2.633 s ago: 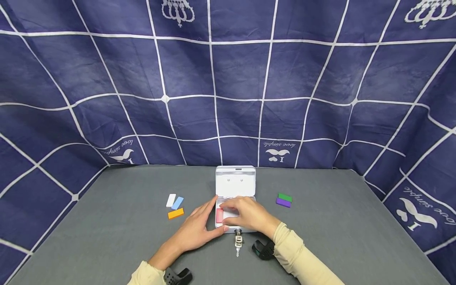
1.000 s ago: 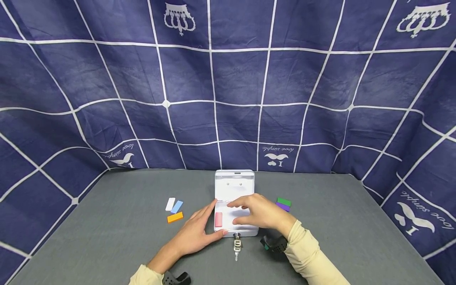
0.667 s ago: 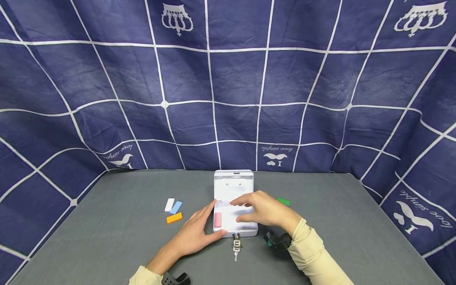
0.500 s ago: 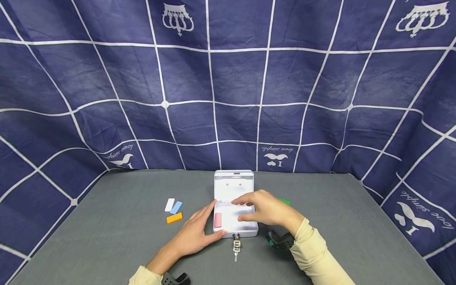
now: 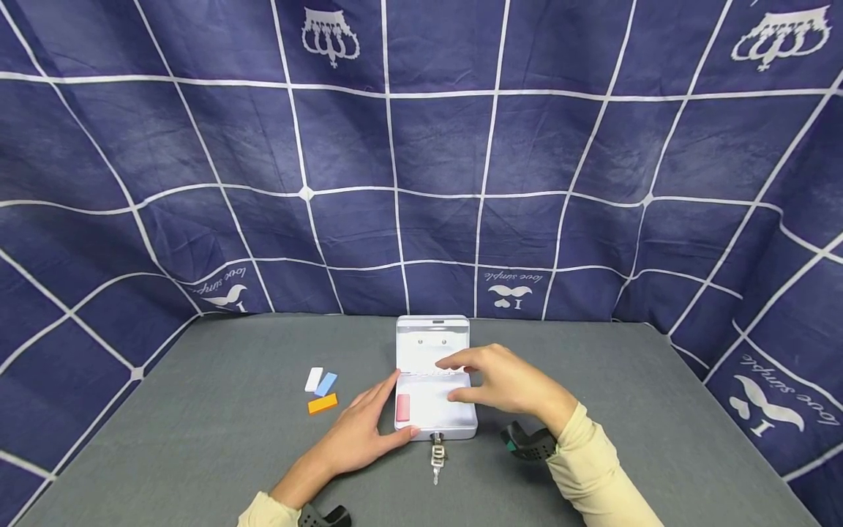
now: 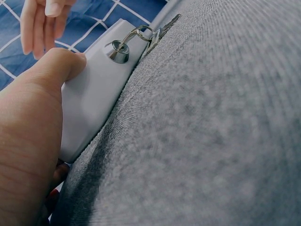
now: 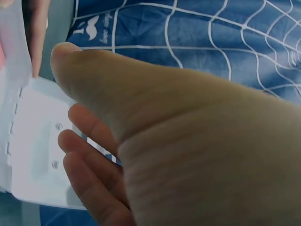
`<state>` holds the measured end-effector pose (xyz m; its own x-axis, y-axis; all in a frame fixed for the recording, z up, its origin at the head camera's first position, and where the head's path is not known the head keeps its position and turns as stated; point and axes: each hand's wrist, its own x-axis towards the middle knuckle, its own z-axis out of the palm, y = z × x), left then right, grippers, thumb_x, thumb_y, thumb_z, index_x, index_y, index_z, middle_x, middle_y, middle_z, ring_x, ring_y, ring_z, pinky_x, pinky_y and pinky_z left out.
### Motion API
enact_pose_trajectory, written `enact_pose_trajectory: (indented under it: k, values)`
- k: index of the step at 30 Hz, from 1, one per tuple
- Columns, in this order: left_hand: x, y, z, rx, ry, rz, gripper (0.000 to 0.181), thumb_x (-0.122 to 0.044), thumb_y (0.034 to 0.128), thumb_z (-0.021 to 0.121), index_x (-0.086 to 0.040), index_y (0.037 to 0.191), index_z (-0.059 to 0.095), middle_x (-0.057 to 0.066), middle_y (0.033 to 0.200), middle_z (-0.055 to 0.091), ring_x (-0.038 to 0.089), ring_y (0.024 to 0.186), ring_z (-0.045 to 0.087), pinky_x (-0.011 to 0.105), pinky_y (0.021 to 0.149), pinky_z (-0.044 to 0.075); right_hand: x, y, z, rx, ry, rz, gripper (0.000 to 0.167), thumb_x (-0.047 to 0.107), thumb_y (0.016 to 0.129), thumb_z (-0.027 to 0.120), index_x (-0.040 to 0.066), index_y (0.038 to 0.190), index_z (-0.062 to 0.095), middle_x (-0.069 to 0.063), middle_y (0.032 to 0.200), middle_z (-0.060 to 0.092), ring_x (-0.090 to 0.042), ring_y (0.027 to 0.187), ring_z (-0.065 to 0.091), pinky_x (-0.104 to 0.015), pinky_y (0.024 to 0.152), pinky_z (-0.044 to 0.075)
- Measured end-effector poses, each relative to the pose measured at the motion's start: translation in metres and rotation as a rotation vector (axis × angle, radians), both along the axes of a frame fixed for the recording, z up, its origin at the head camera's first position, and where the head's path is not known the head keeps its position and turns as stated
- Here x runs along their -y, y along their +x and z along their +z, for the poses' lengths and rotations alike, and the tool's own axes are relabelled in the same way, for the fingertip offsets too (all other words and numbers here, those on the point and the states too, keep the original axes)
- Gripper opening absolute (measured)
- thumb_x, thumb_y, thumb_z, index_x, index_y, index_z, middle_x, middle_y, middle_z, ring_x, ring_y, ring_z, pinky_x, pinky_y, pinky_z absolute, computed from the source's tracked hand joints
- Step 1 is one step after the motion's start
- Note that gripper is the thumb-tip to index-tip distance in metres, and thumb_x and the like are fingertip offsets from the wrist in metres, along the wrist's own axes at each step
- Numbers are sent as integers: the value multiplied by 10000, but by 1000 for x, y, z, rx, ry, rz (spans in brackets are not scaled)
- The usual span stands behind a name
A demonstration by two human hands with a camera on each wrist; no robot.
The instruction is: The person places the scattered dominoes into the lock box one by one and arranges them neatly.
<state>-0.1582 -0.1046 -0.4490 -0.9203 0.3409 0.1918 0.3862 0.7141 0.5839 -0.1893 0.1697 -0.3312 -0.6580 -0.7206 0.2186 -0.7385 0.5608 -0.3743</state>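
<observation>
Box (image 5: 437,406), lid (image 5: 431,357) raised, stood square to the surface's (image 5: 197,424) far edge, midway along. Nearer, touching its left side with outstretched fingers, was the left hand (image 5: 354,432); the right hand (image 5: 510,384) hovered, relaxed and holding nothing, over its right side.

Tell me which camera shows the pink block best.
The head view: the pink block lies fully visible inside the open white box. The right wrist view catches just a pink sliver at the frame's left edge; the left wrist view shows none.
</observation>
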Motion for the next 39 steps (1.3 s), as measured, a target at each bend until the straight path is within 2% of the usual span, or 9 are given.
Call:
enact_pose_trajectory:
  k: [3,12,20,28,39]
  values:
    - [0,0,0,-2,-3,1,981,-641,876,711,-148,1629,320,60,1604,458,367,1430,467,594,1130,396,-6,-2,2,0,-9,-24,422,208,892,813,60,1277,721,-45,1229,749,-247,996,729,-371,891,576]
    - [-1,0,-1,-7,0,8,986,-642,868,719,-147,1626,326,63,1596,467,361,1426,473,596,1126,398,-23,-8,4,-20,-39,-126,427,241,893,818,89,1282,726,-17,1235,748,-217,1010,724,-407,905,580]
    - [0,2,-1,2,6,14,989,-651,863,719,-158,1626,330,63,1590,476,362,1427,472,594,1127,399,-33,-10,6,5,-52,-148,441,253,901,812,76,1294,717,-25,1261,738,-255,1042,728,-431,928,576]
    - [-1,1,-2,-10,2,5,987,-649,868,715,-151,1626,327,66,1592,473,363,1427,473,593,1127,400,-44,-14,3,-8,-46,-205,408,214,896,812,79,1273,729,-52,1248,744,-287,1056,730,-459,935,572]
    - [-1,1,-2,-26,5,9,979,-643,869,716,-159,1626,329,51,1593,473,352,1426,478,587,1128,399,-56,-20,2,-14,-46,-246,415,202,887,813,80,1275,729,-68,1249,743,-295,1044,738,-465,936,574]
